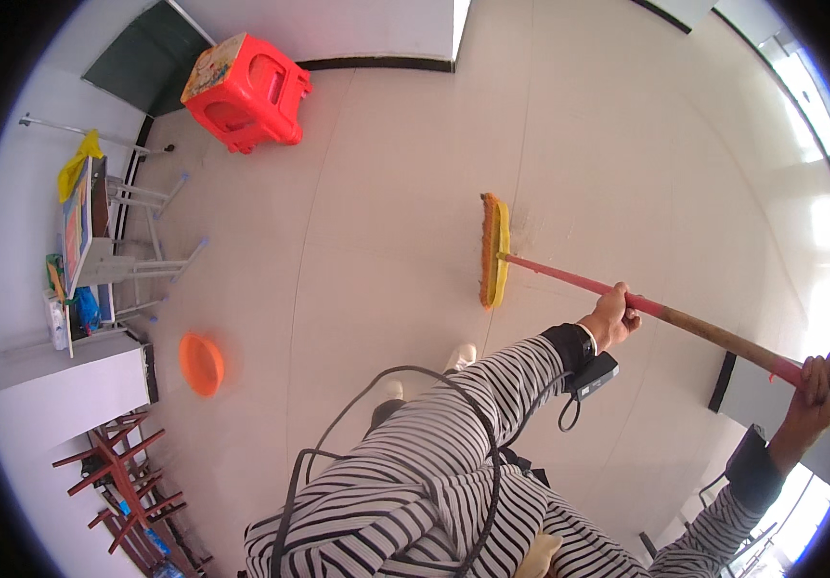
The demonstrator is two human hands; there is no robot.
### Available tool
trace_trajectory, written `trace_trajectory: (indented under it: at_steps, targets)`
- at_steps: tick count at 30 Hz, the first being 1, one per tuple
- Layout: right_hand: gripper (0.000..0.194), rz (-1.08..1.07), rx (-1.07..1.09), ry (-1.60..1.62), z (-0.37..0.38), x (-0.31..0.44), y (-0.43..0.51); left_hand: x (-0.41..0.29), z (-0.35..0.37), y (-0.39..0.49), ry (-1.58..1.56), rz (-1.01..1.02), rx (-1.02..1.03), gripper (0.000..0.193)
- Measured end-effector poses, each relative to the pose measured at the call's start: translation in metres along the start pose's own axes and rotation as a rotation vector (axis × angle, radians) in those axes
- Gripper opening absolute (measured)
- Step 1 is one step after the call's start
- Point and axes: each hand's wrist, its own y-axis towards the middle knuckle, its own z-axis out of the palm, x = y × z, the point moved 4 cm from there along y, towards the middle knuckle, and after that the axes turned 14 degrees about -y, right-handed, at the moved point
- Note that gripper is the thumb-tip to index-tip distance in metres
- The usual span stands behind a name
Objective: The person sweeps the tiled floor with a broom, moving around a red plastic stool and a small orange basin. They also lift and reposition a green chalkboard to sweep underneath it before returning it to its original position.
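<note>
A push broom with a red and brown pole [707,330] slants across the floor in front of me. Its yellow head [503,253] carries orange bristles [486,253] and rests on the pale tiled floor. Part-way along the pole, my left hand [613,316] is wrapped around the red section. Near the far right rim, my right hand [816,386] grips the pole's upper end. Faint dusty marks [527,227] lie on the floor just right of the broom head.
An orange basin [201,364] sits at left on the floor. Red plastic stools [252,97] are stacked by the wall. A desk [97,260] with items stands along the left wall, above upturned dark red wooden furniture [126,480]. A black cable [483,415] crosses my striped sleeve.
</note>
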Motion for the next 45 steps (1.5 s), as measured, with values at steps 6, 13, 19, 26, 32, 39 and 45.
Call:
trace_trajectory:
  at_steps: [6, 13, 19, 26, 32, 39, 45]
  targets:
    - [0.017, 0.102, 0.425, 0.521, 0.008, 0.001, -0.011, -0.066, 0.023, -0.035, 0.155, 0.212, 0.018, 0.022]
    - [0.02, 0.372, 0.284, 0.611, 0.158, -0.008, -0.087, -0.264, 0.021, -0.07, 0.302, 0.564, -0.032, 0.02]
    - [0.016, 0.34, 0.344, 0.758, 0.377, 0.057, -0.074, -0.469, 0.07, -0.088, 0.303, 0.672, -0.071, 0.011]
    - [0.022, 0.554, 0.178, 0.739, 0.609, 0.063, -0.013, -0.691, 0.167, -0.028, 0.355, 0.738, -0.167, 0.012]
    - [0.032, 0.686, -0.238, 0.446, 0.477, 0.02, -0.002, -0.537, 0.156, 0.066, 0.595, 0.465, -0.298, 0.025]
    - [0.022, 0.563, -0.392, 0.293, 0.348, 0.088, -0.016, -0.403, 0.162, 0.021, 0.697, 0.221, -0.418, 0.024]
    - [0.025, 0.669, -0.311, 0.448, 0.418, 0.037, -0.035, -0.472, 0.163, 0.061, 0.745, 0.392, -0.447, 0.022]
